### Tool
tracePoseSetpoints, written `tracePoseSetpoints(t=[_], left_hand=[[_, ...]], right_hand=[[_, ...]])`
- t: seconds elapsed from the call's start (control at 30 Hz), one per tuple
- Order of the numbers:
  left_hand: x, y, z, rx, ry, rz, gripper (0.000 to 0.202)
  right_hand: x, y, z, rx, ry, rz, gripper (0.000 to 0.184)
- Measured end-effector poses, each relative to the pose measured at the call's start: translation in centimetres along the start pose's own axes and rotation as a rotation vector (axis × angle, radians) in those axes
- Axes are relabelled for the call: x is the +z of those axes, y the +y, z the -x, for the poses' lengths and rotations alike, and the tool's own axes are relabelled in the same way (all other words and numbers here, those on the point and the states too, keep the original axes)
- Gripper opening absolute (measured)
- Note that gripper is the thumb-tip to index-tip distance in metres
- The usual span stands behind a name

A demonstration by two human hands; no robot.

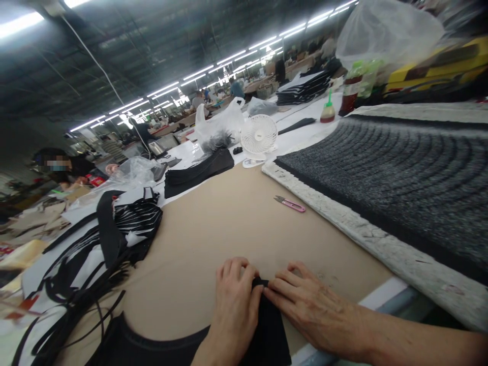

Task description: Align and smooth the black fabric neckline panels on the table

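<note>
A black fabric piece (271,333) lies on the tan table surface (224,223) near the front edge. My left hand (234,300) rests on its left part with fingers curled over the top edge. My right hand (308,305) comes in from the right, fingers pressed together and pinching the same top edge where the two hands meet. Both hands grip the fabric.
Pink thread snips (290,204) lie further up the table. A dark ribbed mat (400,173) on a white base fills the right. Black straps and striped fabric (125,229) pile at the left. A white fan (259,136), plastic bags and bottles stand behind. A person (64,170) sits far left.
</note>
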State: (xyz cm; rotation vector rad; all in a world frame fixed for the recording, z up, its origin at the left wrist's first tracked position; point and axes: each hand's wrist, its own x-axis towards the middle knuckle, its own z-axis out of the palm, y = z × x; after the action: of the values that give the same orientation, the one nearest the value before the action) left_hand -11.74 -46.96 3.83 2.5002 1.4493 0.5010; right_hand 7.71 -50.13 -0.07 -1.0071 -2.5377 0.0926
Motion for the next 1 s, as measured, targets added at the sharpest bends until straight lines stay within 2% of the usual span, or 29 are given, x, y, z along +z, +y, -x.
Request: tracePoseSetpoints(t=[0.13,0.23,0.4,0.5,0.63,0.87,1.0], left_hand=[[0.4,0.3,0.3,0.211,0.031,-0.288,0.026],[0.9,0.0,0.0,0.313,0.05,-0.398,0.023],[1.2,-0.2,-0.4,0.392,0.028,-0.467,0.016],[1.3,-0.4,-0.5,0.388,0.044,-0.485,0.016],[1.4,-0.6,-0.7,0.277,0.075,-0.418,0.019],[1.6,-0.2,-1.2,-0.175,0.056,-0.111,0.02],[1.4,-0.9,-1.4,-0.3,0.103,0.105,0.016]], right_hand=[[0.0,0.0,0.0,0.005,0.008,0.002,0.034],[0.0,0.0,-0.1,0.002,0.018,0.003,0.031],[0.0,0.0,-0.2,-0.001,0.03,0.003,0.028],[0.0,0.0,-0.1,-0.004,0.028,0.004,0.03],[0.0,0.0,0.0,-0.005,0.016,-0.002,0.033],[0.7,0.0,0.4,-0.006,0.001,0.003,0.041],[1.1,-0.1,0.7,-0.005,0.013,0.011,0.043]])
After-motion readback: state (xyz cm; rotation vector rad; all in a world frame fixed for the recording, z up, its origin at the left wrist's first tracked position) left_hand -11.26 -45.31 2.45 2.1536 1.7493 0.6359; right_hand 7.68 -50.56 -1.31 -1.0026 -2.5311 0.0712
